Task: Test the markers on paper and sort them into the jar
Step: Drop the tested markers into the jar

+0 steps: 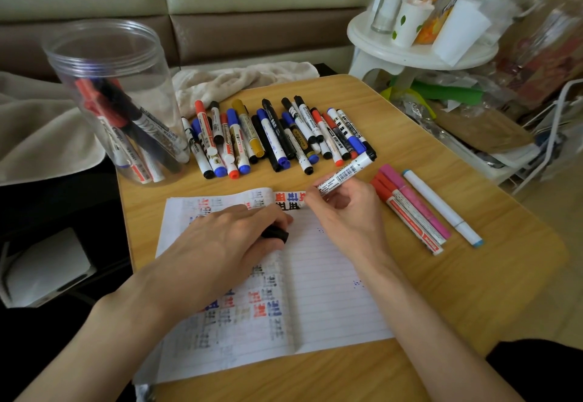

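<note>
My right hand (pixel 344 209) grips a white marker with a black end (pixel 350 172), its tip down on the top edge of the lined paper (pixel 331 291), which carries several coloured test scribbles. My left hand (pixel 227 240) rests on the paper and holds a black marker cap (pixel 276 233) under its fingers. A clear plastic jar (pixel 116 98) stands at the table's back left with several markers inside. A row of several red, blue, black and gold markers (pixel 271 136) lies behind the paper.
Three markers, red (pixel 407 215), pink (pixel 416 206) and a white one with blue ends (pixel 441 207), lie to the right of my right hand. A beige cloth (pixel 239 79) sits behind the wooden table (pixel 473 275). A white stool (pixel 410 51) with bottles and cups stands at back right.
</note>
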Tool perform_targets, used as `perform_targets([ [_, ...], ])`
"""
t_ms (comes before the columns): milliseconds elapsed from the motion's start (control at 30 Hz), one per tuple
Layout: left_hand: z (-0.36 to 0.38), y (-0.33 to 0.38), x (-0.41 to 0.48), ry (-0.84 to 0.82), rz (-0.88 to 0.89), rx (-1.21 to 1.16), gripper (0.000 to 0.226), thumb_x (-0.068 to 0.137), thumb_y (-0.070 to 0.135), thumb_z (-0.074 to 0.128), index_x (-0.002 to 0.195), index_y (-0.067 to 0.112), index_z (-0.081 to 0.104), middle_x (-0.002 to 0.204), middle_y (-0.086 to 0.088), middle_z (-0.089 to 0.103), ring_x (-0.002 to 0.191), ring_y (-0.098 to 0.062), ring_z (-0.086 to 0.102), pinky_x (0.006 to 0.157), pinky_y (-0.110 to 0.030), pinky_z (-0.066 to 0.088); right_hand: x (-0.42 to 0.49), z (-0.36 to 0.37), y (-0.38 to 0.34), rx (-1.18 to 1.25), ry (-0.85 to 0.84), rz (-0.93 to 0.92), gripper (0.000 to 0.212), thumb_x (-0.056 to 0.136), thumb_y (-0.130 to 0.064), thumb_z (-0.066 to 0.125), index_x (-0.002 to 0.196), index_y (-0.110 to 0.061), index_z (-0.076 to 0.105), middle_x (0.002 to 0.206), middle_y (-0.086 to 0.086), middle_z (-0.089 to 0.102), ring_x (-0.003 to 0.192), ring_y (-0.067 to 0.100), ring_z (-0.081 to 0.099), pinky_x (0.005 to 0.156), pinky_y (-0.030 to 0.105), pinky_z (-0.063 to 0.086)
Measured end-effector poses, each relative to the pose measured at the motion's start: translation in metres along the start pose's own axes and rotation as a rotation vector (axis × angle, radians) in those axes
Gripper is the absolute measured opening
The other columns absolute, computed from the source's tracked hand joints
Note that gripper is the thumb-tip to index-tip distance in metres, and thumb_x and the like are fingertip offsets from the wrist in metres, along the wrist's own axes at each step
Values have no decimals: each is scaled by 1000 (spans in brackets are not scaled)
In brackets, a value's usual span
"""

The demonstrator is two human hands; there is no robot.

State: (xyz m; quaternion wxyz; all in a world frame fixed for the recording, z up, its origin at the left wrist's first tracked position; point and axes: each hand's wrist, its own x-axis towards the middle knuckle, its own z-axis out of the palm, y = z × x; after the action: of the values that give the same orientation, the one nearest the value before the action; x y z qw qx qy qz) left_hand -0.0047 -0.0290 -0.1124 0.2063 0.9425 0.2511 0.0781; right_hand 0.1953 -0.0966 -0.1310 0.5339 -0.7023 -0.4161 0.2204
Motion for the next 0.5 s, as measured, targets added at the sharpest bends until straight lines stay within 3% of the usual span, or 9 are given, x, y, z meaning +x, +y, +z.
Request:
perform_targets([
  [233,0,1,-1,31,4,-21,37,94,63,27,123,48,43,127,27,59,106,0,57,83,-31,53,-2,0,-5,30,-4,31,6,90,-13,76,84,-15,75,75,-9,76,66,6,65,60,20,51],
  [333,3,-2,1,117,-53,-109,28,94,57,42,120,48,50,105,31,56,94,2,58,74,-22,48,-1,-3,-9,126,16,105,6,90,-13,74,85,-17,75,67,-9,70,62,7,59,57,22,49],
  [433,2,-1,5,247,-75,-236,23,90,55,53,109,43,60,117,27,50,92,-1,59,72,-20,51,-2,-10,-15,266,-29,172,6,92,-12,73,96,-16,76,72,-5,70,64,8,59,59,21,49],
  [500,1,0,7,305,-120,-298,17,89,52,58,104,44,61,110,27,55,93,2,59,74,-13,50,-3,-14,-19,355,-82,184,5,93,-11,72,98,-12,74,73,3,68,62,13,57,54,19,46],
])
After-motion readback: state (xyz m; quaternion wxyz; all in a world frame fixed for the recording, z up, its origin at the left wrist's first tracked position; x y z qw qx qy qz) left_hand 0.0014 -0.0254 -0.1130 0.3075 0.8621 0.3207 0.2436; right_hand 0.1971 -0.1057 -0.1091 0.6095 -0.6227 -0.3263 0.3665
